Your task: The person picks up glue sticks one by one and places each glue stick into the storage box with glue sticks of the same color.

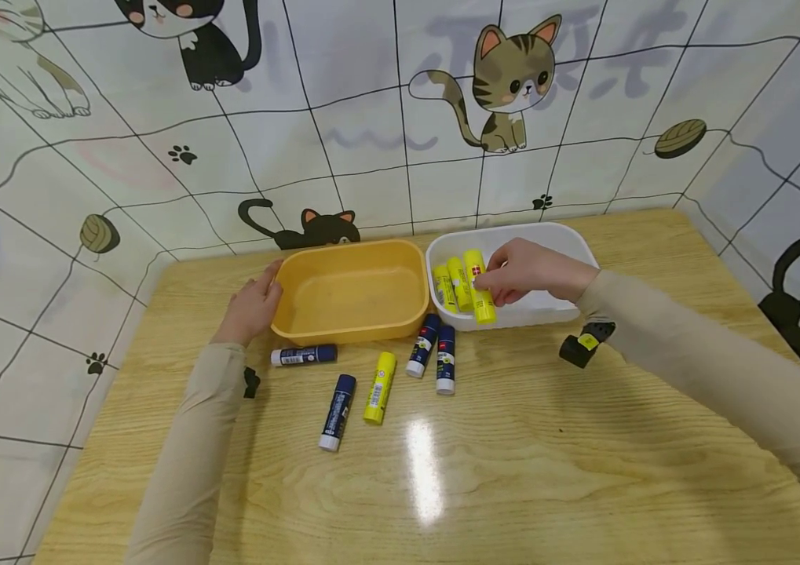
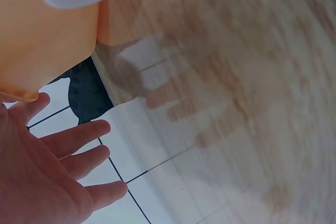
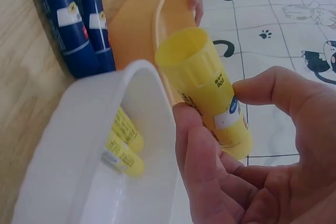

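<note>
My right hand (image 1: 521,271) pinches a yellow glue stick (image 1: 479,292) between thumb and fingers, above the near left part of the white tray (image 1: 548,314). In the right wrist view the held glue stick (image 3: 210,95) tilts, its hollow end toward the camera. Two more yellow glue sticks (image 1: 459,284) lean inside the white tray at its left end. On the left, my left hand (image 1: 250,308) touches the left rim of the orange tray (image 1: 350,329). The left wrist view shows that hand (image 2: 47,166) with its fingers spread and relaxed beside the tray wall.
In front of the trays, several blue glue sticks (image 1: 337,412) and a yellow glue stick (image 1: 380,388) lie on the wooden table (image 1: 548,471). Two blue ones (image 1: 445,359) rest by the white tray's near left corner. A cat-patterned sheet (image 1: 371,169) stands behind the table.
</note>
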Tool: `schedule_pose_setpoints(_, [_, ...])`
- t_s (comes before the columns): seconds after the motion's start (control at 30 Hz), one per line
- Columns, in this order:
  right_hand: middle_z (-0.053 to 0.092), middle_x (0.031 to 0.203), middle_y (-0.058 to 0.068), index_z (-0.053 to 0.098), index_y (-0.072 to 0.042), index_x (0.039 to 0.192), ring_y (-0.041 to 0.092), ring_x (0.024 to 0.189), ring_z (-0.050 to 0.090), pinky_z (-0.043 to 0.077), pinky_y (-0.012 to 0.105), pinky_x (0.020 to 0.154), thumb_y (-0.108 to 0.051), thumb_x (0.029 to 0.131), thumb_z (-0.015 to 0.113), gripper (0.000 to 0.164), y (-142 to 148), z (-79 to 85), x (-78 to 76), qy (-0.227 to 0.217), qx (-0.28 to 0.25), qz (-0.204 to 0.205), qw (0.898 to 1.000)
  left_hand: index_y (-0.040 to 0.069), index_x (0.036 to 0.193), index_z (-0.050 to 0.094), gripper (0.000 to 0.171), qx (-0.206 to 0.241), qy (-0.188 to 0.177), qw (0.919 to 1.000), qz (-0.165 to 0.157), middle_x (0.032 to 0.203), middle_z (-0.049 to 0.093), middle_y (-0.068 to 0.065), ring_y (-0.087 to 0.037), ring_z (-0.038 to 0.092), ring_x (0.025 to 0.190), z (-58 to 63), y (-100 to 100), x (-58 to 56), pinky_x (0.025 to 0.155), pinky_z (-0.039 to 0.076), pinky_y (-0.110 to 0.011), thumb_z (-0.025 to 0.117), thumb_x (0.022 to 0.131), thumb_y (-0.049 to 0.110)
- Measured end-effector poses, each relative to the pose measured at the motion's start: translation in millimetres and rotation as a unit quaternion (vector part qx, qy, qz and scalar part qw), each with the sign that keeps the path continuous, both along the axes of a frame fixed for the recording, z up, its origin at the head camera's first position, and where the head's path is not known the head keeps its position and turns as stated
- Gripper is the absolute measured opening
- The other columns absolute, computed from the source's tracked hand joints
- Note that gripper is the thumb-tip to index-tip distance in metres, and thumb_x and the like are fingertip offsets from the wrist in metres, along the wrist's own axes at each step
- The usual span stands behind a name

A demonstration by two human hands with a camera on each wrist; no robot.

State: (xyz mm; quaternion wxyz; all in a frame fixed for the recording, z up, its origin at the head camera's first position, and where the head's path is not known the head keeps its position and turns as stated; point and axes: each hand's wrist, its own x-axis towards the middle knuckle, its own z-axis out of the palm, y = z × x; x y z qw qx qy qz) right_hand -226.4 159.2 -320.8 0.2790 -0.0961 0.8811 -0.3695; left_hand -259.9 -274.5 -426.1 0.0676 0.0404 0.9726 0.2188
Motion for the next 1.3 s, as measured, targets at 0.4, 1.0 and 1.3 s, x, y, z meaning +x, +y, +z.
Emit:
schedule_pose_setpoints(0.4, [0.063,0.069,0.007,0.065,0.005,0.089,0.014,0.063,0.062,0.054,0.028,0.067,-0.026,0.091,0.061,0.031,-2,-8.7,-35.4,0.008,0.066,0.005,0.998,0.016,0.155,0.019,0.054,-0.003,0.002,1.0,-0.003,0.145,0.038,-0.027,-0.051,0.019,0.138,-0.8,-2,0.7,0.107,0.01,-0.067,0.019,0.104,0.033])
schedule_pose_setpoints(1.0, [0.062,0.067,0.004,0.06,0.003,0.092,0.009,0.052,0.06,0.054,0.022,0.062,-0.031,0.091,0.063,0.034,-8,-41.3,-89.7,-0.042,0.209,0.024,0.977,0.017,0.155,0.02,0.054,0.007,0.002,1.0,-0.002,0.145,0.04,-0.026,-0.05,0.018,0.138,1.0,-2,1.6,0.106,0.009,-0.068,0.019,0.104,0.033])
schedule_pose_setpoints(1.3, [0.065,0.074,0.007,0.057,0.004,0.1,0.011,0.057,0.064,0.055,0.023,0.065,-0.024,0.09,0.062,0.03,-20,-49.1,-94.1,-0.102,0.183,0.018,0.978,0.017,0.156,0.019,0.055,0.007,0.004,1.0,-0.004,0.147,0.036,-0.026,-0.05,0.018,0.139,-1.2,-1,-0.9,0.107,0.009,-0.067,0.018,0.104,0.035])
